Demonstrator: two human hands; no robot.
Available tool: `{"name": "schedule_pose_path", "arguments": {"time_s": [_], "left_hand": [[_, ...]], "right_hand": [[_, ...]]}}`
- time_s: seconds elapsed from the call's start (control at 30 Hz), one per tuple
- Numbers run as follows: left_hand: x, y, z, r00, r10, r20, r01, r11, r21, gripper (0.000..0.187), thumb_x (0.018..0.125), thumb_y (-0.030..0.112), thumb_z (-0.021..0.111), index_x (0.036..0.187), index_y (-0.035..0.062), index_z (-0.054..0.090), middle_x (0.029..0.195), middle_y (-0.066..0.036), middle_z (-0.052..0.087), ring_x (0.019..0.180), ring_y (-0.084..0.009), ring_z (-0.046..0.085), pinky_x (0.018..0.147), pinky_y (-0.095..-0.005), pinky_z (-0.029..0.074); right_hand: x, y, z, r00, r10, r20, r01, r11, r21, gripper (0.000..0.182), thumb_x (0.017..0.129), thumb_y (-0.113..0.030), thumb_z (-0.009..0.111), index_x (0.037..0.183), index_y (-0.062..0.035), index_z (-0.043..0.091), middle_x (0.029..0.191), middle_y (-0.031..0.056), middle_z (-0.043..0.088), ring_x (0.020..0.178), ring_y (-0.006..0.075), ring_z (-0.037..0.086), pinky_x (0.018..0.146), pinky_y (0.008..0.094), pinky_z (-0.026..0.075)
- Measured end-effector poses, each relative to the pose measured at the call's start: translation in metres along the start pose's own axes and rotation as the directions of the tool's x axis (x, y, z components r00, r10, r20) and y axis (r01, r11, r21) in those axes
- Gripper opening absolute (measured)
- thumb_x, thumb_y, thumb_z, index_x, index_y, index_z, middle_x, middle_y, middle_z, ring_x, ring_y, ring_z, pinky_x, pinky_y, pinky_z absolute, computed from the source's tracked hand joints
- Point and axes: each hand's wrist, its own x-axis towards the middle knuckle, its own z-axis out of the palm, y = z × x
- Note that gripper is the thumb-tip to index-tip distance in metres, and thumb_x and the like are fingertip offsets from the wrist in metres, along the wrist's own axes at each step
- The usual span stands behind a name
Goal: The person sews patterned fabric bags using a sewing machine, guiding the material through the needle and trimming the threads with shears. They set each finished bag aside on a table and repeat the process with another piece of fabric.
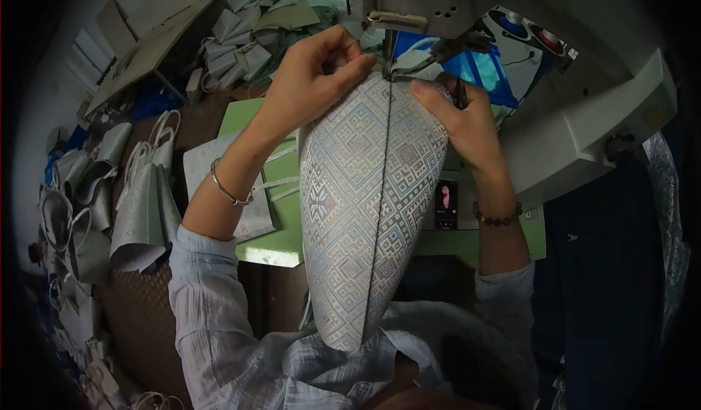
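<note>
Pinching narrowly with the left hand point(310, 85) by the upper left edge of the patterned piece point(350, 191), though impossible to tell whether on cloth or thread; gripping its upper right edge with the right hand point(471, 125), thumb on top, near a small dark tool point(460, 94); laid with the wide end at the sewing machine point(621, 103) and the narrow end past the worktop's point(518, 246) near edge; flanked by a phone point(446, 204) near that edge and a pale flat piece point(255, 220) toward the left edge; probably light, stiffish yet bendable, slightly slippery; best held by both side edges, away from the needle point(389, 52).
</note>
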Motion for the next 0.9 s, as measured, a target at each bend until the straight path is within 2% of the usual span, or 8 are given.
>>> {"name": "schedule_pose_path", "arguments": {"time_s": [0.13, 0.57, 0.67, 0.73, 0.77, 0.83, 0.87, 0.9], "left_hand": [[0.002, 0.0, 0.003, 0.999, -0.003, -0.049, 0.004, 1.0, 0.027, 0.019, 0.089, 0.018, 0.069, 0.083, 0.0027, 0.059, 0.064, 0.004, 0.053, 0.061, -0.003, 0.044, 0.056, -0.0211, 0.037], [0.007, -0.005, 0.002, 0.997, -0.071, 0.0, 0.071, 0.997, -0.02, 0.02, 0.09, 0.021, 0.068, 0.083, 0.004, 0.06, 0.063, 0.006, 0.05, 0.058, -0.0021, 0.041, 0.054, -0.0203, 0.034], [0.016, -0.026, -0.009, 0.98, -0.123, 0.153, 0.132, 0.99, -0.05, 0.019, 0.092, 0.024, 0.067, 0.091, 0.0056, 0.063, 0.075, 0.005, 0.057, 0.066, -0.0001, 0.049, 0.058, -0.0169, 0.039], [0.023, -0.046, -0.016, 0.921, -0.154, 0.358, 0.204, 0.973, -0.106, 0.028, 0.091, 0.028, 0.068, 0.106, 0.0045, 0.064, 0.094, -0.002, 0.065, 0.085, -0.0082, 0.061, 0.075, -0.0233, 0.049], [0.024, -0.051, -0.014, 0.921, -0.144, 0.363, 0.192, 0.976, -0.101, 0.028, 0.091, 0.028, 0.068, 0.106, 0.0045, 0.064, 0.094, -0.002, 0.065, 0.085, -0.0082, 0.061, 0.075, -0.0233, 0.049], [0.025, -0.062, -0.007, 0.854, -0.049, 0.517, 0.073, 0.997, -0.027, 0.044, 0.089, 0.031, 0.069, 0.124, 0.0044, 0.06, 0.119, -0.012, 0.064, 0.11, -0.02, 0.06, 0.096, -0.0337, 0.047], [0.031, -0.09, -0.002, 0.81, -0.035, 0.586, -0.027, 0.995, 0.097, 0.045, 0.088, 0.019, 0.065, 0.131, 0.0086, 0.057, 0.127, -0.012, 0.06, 0.121, -0.025, 0.054, 0.098, -0.0364, 0.046], [0.033, -0.126, 0.017, 0.808, -0.02, 0.589, -0.047, 0.994, 0.1, 0.045, 0.088, 0.019, 0.065, 0.131, 0.0086, 0.057, 0.127, -0.012, 0.06, 0.121, -0.025, 0.054, 0.098, -0.0364, 0.046]], "right_hand": [[0.005, 0.003, -0.001, 1.0, 0.001, -0.027, -0.002, 1.0, -0.027, 0.034, 0.085, -0.028, 0.073, 0.07, -0.0004, 0.059, 0.063, -0.003, 0.05, 0.061, 0.006, 0.042, 0.056, 0.0246, 0.033], [0.012, 0.006, -0.007, 1.0, 0.002, -0.009, -0.003, 0.998, -0.067, 0.039, 0.084, -0.031, 0.073, 0.065, -0.0017, 0.056, 0.059, -0.0031, 0.045, 0.057, 0.0073, 0.038, 0.055, 0.027, 0.029], [0.014, 0.009, -0.016, 1.0, 0.009, 0.028, -0.006, 0.995, -0.102, 0.033, 0.084, -0.031, 0.073, 0.074, -0.0012, 0.062, 0.063, -0.001, 0.051, 0.061, 0.0081, 0.045, 0.058, 0.027, 0.036], [0.016, 0.01, -0.024, 0.994, -0.1, -0.036, 0.098, 0.994, -0.042, 0.032, 0.084, -0.032, 0.073, 0.09, -0.0016, 0.066, 0.075, 0.004, 0.06, 0.069, 0.011, 0.055, 0.065, 0.0274, 0.045], [0.016, 0.011, -0.034, 0.993, -0.108, -0.047, 0.107, 0.993, -0.043, 0.032, 0.084, -0.032, 0.073, 0.09, -0.0016, 0.066, 0.075, 0.004, 0.06, 0.069, 0.011, 0.055, 0.065, 0.0274, 0.045], [0.017, 0.012, -0.056, 1.0, 0.017, -0.02, -0.024, 0.913, -0.408, 0.036, 0.085, -0.03, 0.072, 0.107, -0.0022, 0.064, 0.093, 0.0089, 0.065, 0.081, 0.0141, 0.061, 0.074, 0.0282, 0.049], [0.016, 0.009, -0.06, 0.999, 0.003, -0.033, -0.016, 0.912, -0.411, 0.036, 0.085, -0.03, 0.072, 0.107, -0.0022, 0.064, 0.093, 0.0089, 0.065, 0.081, 0.0141, 0.061, 0.074, 0.0282, 0.049], [0.011, 0.005, -0.062, 1.0, 0.03, -0.004, -0.029, 0.884, -0.467, 0.036, 0.086, -0.028, 0.07, 0.11, -0.0018, 0.063, 0.096, 0.01, 0.064, 0.082, 0.0161, 0.061, 0.075, 0.0288, 0.049]]}}
